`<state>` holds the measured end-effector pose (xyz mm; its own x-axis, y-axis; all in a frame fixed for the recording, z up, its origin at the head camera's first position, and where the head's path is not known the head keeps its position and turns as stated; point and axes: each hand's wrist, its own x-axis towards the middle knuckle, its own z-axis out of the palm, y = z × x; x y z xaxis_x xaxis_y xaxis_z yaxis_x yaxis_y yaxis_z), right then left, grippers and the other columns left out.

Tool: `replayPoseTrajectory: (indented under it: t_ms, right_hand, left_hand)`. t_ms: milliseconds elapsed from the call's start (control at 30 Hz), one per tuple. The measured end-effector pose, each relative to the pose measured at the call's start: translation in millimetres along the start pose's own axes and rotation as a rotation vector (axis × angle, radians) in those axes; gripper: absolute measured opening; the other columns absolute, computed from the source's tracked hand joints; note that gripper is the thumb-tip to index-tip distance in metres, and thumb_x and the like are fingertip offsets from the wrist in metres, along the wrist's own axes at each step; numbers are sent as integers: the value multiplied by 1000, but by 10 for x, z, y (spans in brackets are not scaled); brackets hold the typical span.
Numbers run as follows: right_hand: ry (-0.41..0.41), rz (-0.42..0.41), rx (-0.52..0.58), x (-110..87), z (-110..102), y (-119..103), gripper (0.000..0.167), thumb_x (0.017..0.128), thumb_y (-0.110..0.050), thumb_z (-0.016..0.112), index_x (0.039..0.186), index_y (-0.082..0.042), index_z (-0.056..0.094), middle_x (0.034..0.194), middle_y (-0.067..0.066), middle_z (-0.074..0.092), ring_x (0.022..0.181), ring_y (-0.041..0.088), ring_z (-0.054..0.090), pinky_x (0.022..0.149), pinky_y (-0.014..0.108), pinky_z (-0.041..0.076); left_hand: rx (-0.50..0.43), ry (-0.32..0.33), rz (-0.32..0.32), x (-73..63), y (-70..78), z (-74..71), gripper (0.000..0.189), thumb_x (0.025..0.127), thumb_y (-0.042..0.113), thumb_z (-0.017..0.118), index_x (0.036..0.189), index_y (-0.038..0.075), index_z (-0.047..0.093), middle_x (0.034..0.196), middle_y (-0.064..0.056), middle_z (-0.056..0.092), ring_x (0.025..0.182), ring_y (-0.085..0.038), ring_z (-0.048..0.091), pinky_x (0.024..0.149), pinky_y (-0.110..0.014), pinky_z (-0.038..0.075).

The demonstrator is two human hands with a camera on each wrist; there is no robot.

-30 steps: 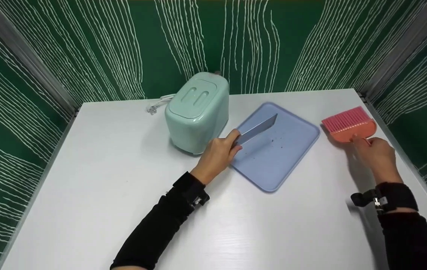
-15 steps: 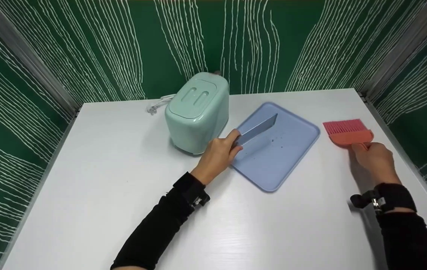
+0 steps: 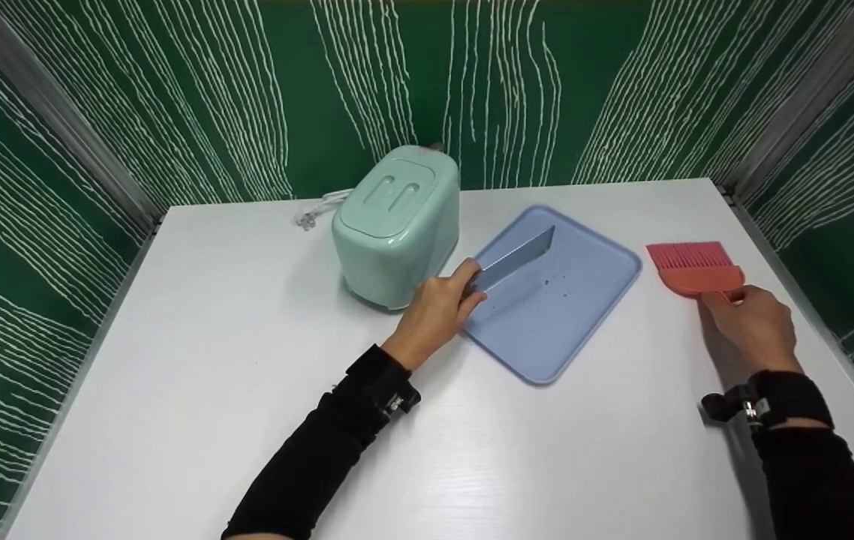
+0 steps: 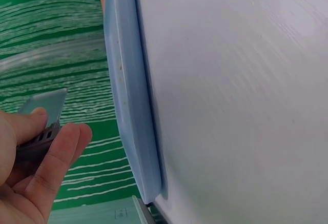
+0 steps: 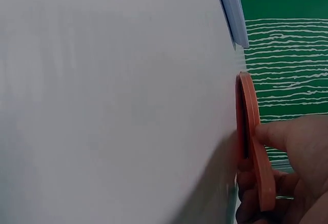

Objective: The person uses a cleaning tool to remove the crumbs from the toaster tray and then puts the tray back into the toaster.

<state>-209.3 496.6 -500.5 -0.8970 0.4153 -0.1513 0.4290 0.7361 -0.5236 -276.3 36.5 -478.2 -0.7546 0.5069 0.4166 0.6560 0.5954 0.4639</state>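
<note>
In the head view my left hand (image 3: 434, 311) grips the dark handle of a knife (image 3: 517, 255) with a broad, slant-ended metal blade. That blade is held over a blue tray (image 3: 539, 360) with several dark crumbs scattered on it. The left wrist view shows thumb and fingers around the slotted handle (image 4: 38, 144). At the table's right side, my right hand (image 3: 753, 322) pinches the short handle of a small orange hand brush (image 3: 705, 280) with pink bristles pointing away from me. The brush lies right at the tabletop, in the right wrist view too (image 5: 252, 116).
A mint-green toaster (image 3: 397, 225) stands just left of the tray, its white cord and plug (image 3: 307, 217) behind it. Green walls (image 3: 209, 97) with white streaks enclose the white table (image 3: 247, 420) at the back and sides.
My right hand has brought the brush slightly toward me and down, its bristles turning to point straighter toward the back. My left hand, the knife and the tray have stayed put.
</note>
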Motion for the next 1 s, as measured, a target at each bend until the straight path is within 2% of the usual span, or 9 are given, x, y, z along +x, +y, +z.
replayPoseTrajectory:
  t_ms: [133, 267, 433, 533, 733, 867, 1000]
  right_hand:
    - [0, 12, 0, 2, 20, -17, 64, 107, -51, 49, 120, 12, 57, 88, 19, 65, 82, 34, 59, 58, 36, 45]
    - [-15, 38, 23, -1, 16, -50, 67, 107, -52, 50, 126, 12, 55, 83, 15, 69, 78, 30, 62, 58, 37, 47]
    - [0, -2, 43, -39, 26, -136, 66, 108, -51, 49, 128, 12, 54, 71, 7, 66, 69, 24, 62, 56, 37, 47]
    - [19, -54, 56, -86, 46, -223, 64, 109, -48, 48, 127, 13, 55, 75, 10, 66, 66, 23, 62, 54, 37, 47]
    - [26, -102, 89, -180, 99, -492, 67, 110, -52, 49, 132, 10, 58, 104, 24, 66, 76, 23, 61, 56, 33, 50]
    - [28, -153, 118, -225, 158, -694, 64, 109, -53, 53, 130, 6, 64, 108, 25, 68, 74, 17, 62, 59, 29, 51]
    - [-3, -213, 123, -306, 226, -899, 61, 109, -52, 54, 130, 5, 63, 106, 22, 65, 76, 17, 59, 61, 28, 48]
  left_hand:
    - [16, 7, 11, -5, -9, 4, 25, 104, 23, 73, 120, 8, 60, 94, -18, 78, 83, -31, 79, 70, -43, 63]
    - [18, 8, 8, -13, -3, 1, 25, 104, 22, 73, 120, 8, 60, 95, -18, 79, 85, -32, 80, 70, -43, 63]
    - [-1, 9, -9, -19, 5, -3, 27, 104, 23, 73, 122, 8, 60, 97, -18, 79, 86, -32, 80, 72, -44, 63]
    - [-35, 5, -26, -23, 9, -5, 29, 103, 24, 74, 123, 8, 60, 97, -18, 79, 86, -31, 79, 73, -43, 62]
    - [-168, -6, -100, -20, 21, -16, 28, 103, 24, 74, 121, 8, 59, 96, -15, 77, 78, -23, 77, 65, -27, 60]
    - [-302, -6, -154, -20, 40, -21, 30, 103, 23, 74, 123, 8, 59, 98, -14, 74, 77, -19, 79, 62, -18, 59]
    - [-464, 12, -189, -20, 76, -29, 27, 104, 21, 73, 122, 7, 59, 100, -15, 73, 75, -19, 80, 63, -20, 61]
